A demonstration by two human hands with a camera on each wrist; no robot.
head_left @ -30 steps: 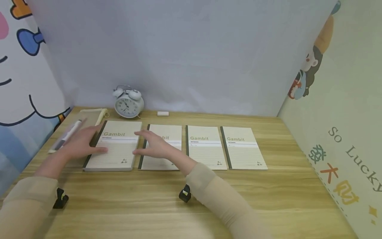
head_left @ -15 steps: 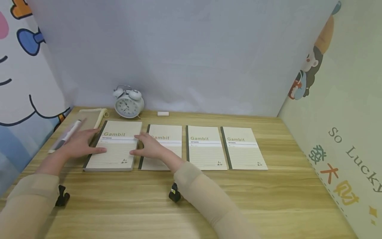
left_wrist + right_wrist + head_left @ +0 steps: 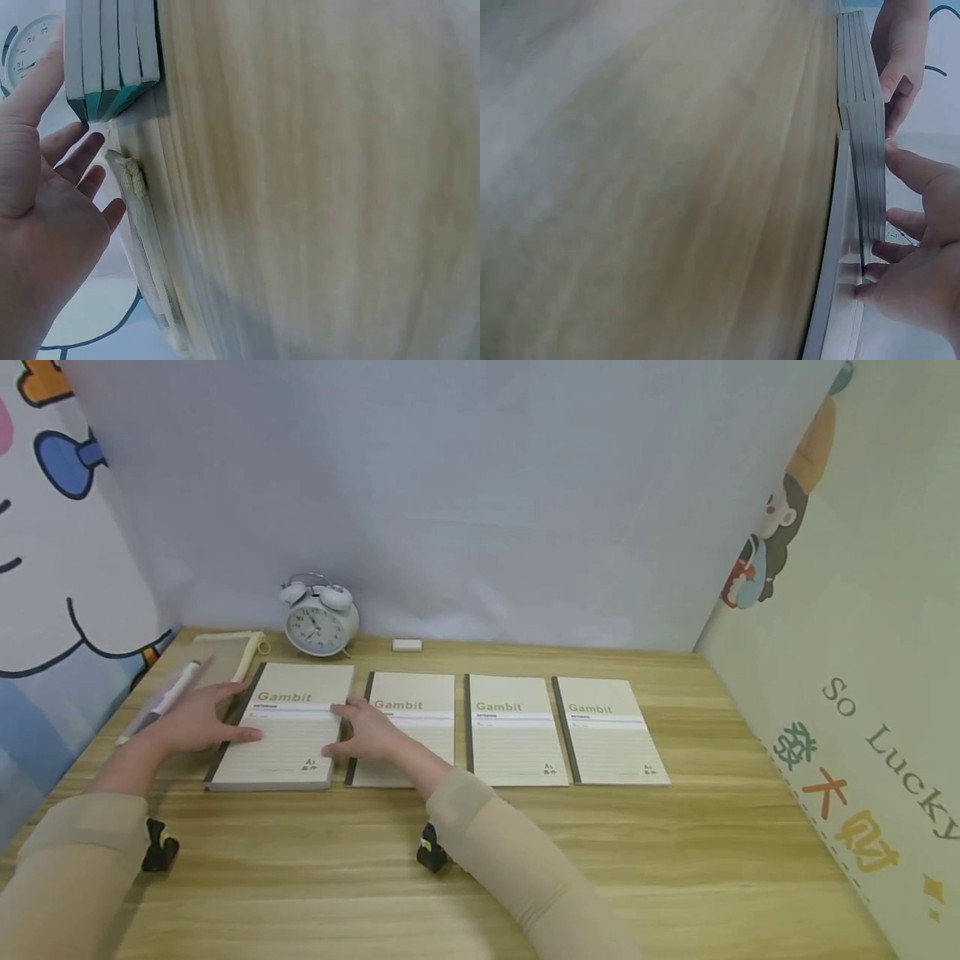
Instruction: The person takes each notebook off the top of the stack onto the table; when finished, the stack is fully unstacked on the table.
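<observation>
In the head view a stack of several white "Gambit" notebooks [image 3: 288,752] lies at left on the table, dark spine at left. My left hand [image 3: 195,720] is at the spine side, thumb over the cover and fingers spread beside it. The left wrist view shows its fingertips right at the spine end of the stack [image 3: 120,45]. My right hand [image 3: 371,737] is at the opposite long edge, thumb and forefinger at the cover's border. In the right wrist view its fingers [image 3: 904,166] lie loosely along the stack [image 3: 862,127]. Neither hand curls round the notebooks.
Three more notebooks lie in a row: one [image 3: 412,718] partly under my right hand, a middle one [image 3: 513,743] and a right one [image 3: 615,743]. Behind stand a white alarm clock [image 3: 318,625] and a small white block [image 3: 407,645]. A mesh zip pouch [image 3: 225,652] bears a marker [image 3: 176,687].
My right hand has moved left and closer to the stack's right edge, its forearm swinging left too. The left hand has barely moved, and the notebooks stay in place.
</observation>
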